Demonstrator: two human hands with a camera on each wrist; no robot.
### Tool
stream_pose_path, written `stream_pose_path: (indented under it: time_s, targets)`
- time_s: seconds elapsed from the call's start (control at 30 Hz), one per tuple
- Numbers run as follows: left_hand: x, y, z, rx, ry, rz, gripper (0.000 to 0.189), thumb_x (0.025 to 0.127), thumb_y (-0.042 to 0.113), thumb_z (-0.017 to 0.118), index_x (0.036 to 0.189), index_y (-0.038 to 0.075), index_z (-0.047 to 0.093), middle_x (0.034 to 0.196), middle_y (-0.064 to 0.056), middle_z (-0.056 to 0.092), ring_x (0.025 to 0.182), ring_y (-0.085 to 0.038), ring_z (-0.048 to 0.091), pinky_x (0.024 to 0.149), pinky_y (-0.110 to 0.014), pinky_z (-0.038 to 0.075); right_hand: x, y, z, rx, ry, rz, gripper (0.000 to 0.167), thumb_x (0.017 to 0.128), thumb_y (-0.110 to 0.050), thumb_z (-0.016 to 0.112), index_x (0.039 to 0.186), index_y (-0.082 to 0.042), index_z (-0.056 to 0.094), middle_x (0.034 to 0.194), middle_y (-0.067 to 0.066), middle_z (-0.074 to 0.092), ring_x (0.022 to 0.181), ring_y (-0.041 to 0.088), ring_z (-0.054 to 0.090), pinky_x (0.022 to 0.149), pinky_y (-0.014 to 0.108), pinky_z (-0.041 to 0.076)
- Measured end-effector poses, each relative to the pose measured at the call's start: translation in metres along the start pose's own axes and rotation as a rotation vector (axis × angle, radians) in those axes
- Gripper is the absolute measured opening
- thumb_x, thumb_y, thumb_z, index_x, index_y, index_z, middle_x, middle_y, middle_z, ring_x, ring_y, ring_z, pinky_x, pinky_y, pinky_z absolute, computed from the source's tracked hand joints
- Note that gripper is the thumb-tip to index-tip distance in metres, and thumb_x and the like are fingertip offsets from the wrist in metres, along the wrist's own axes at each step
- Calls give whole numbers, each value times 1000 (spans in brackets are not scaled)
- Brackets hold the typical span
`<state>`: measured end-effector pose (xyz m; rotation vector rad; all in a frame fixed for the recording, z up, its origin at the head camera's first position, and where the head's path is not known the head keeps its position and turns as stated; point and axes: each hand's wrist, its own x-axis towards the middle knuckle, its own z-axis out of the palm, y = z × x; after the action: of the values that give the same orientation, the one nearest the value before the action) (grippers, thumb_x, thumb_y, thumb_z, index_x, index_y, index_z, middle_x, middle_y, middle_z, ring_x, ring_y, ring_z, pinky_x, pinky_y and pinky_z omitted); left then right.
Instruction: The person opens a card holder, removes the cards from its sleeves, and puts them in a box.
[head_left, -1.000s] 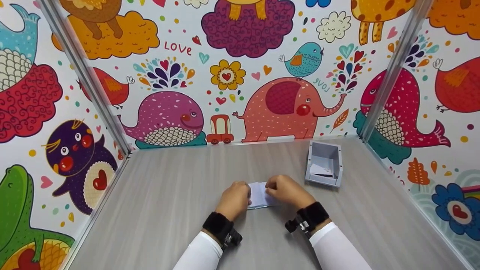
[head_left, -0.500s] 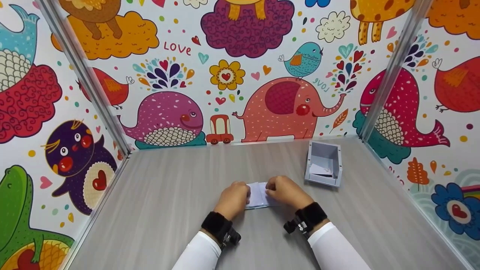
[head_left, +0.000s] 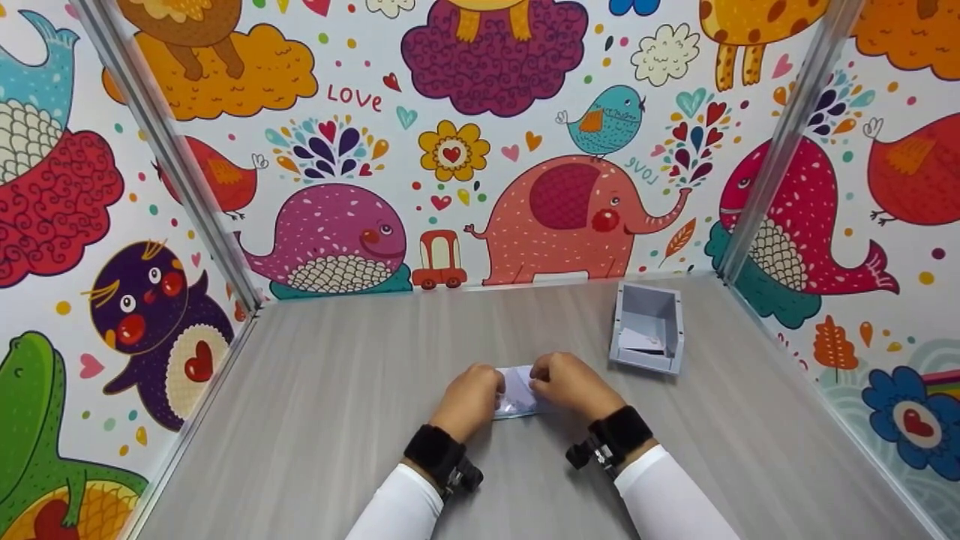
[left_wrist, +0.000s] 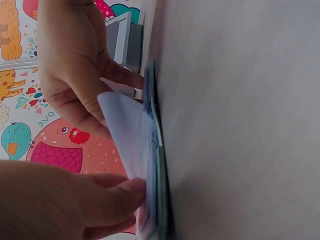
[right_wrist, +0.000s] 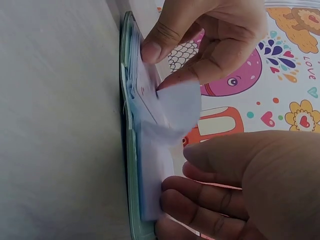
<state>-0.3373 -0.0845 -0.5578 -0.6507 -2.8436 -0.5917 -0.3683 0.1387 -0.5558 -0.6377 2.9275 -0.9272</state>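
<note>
A small card holder [right_wrist: 129,165] with a teal edge lies spread on the table, its see-through sleeves and white insides facing up. One thin leaf [right_wrist: 182,105] stands raised and bent in the middle, blurred at its free edge. My left hand [head_left: 469,394] pinches the left side; in the right wrist view its thumb [right_wrist: 151,51] presses on the pages and a finger meets the leaf. My right hand [head_left: 574,382] is at the other half, fingertips [right_wrist: 170,200] loosely bent against the page edge, thumb close to the raised leaf. In the head view both hands partly cover the holder.
A grey open box [head_left: 649,330] stands behind my right hand, with white cards [head_left: 641,341] inside. Colourful cartoon panels [head_left: 450,225] with metal posts [head_left: 780,142] enclose the wood-grain table [head_left: 337,420] at the back and sides.
The white leaf between my hands has shifted, and a shiny sleeve now shows on the holder's left half. Both hands stay nearly in place; the box has not moved.
</note>
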Motion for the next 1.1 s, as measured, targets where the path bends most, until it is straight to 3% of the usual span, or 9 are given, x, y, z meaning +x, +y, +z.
stream_pose_path:
  time_s: [0.13, 0.27, 0.4, 0.57, 0.67, 0.77, 0.9, 1.0, 1.1]
  targets:
    - [-2, 0, 0, -1, 22, 26, 12, 85, -2, 86, 94, 6, 85, 97, -9, 82, 94, -28, 77, 86, -42, 64, -1, -6, 0, -13, 12, -38, 14, 98, -18, 86, 102, -5, 84, 90, 4, 80, 81, 15, 66, 81, 41, 63]
    - [-2, 1, -1, 1, 25, 22, 11, 85, -1, 85, 93, 6, 85, 95, -8, 83, 90, -27, 77, 84, -42, 63, -3, -14, 2, -5, 30, -121, 26, 89, -22, 95, 96, -2, 81, 87, 6, 77, 77, 13, 62, 73, 35, 57]
    - [-3, 3, -2, 9, 38, 26, 10, 84, -2, 82, 87, 7, 83, 89, -6, 80, 82, -23, 72, 78, -40, 61, -4, -21, 5, -24, 26, -173, 30, 81, -20, 99, 95, -2, 79, 92, 9, 75, 80, 14, 60, 73, 34, 54]
    - [-3, 0, 2, 7, 71, 53, 11, 84, -4, 80, 82, 7, 80, 85, -7, 77, 77, -24, 68, 73, -42, 59, -5, -25, 7, -76, 16, -202, 24, 79, -8, 94, 96, 0, 79, 94, 11, 74, 84, 19, 63, 77, 39, 59]
    - [2, -13, 16, 1, 106, 84, 10, 81, -2, 82, 83, 9, 80, 85, -6, 75, 75, -24, 67, 69, -45, 57, -5, -24, 7, -82, 28, -185, 20, 80, -2, 89, 97, 1, 80, 93, 11, 75, 84, 21, 66, 79, 44, 61]
    - [12, -36, 44, 25, 144, 105, 13, 77, 2, 85, 81, 13, 79, 84, -3, 73, 73, -23, 66, 65, -47, 54, -4, -23, 6, -87, 58, -156, 16, 82, 1, 84, 97, 1, 80, 90, 10, 76, 81, 21, 67, 79, 47, 62]
    - [22, -54, 67, 58, 138, 91, 14, 76, 8, 88, 78, 17, 78, 82, 0, 71, 72, -21, 65, 64, -46, 54, -3, -21, 5, -111, 110, -117, 13, 85, 3, 80, 98, 3, 79, 84, 9, 75, 75, 20, 63, 75, 46, 60]
    - [16, -42, 53, 41, 103, 69, 15, 77, 7, 88, 77, 16, 77, 82, 0, 70, 71, -20, 63, 63, -46, 53, -2, -17, 4, -98, 138, -69, 18, 83, 6, 77, 101, 6, 79, 80, 8, 73, 74, 19, 62, 73, 44, 59]
    - [5, -18, 23, 23, 74, 52, 15, 77, 1, 87, 76, 11, 76, 81, -3, 70, 71, -20, 62, 63, -44, 53, -1, -13, 3, -66, 145, -4, 28, 80, 10, 73, 107, 8, 78, 79, 8, 73, 74, 19, 62, 74, 43, 59]
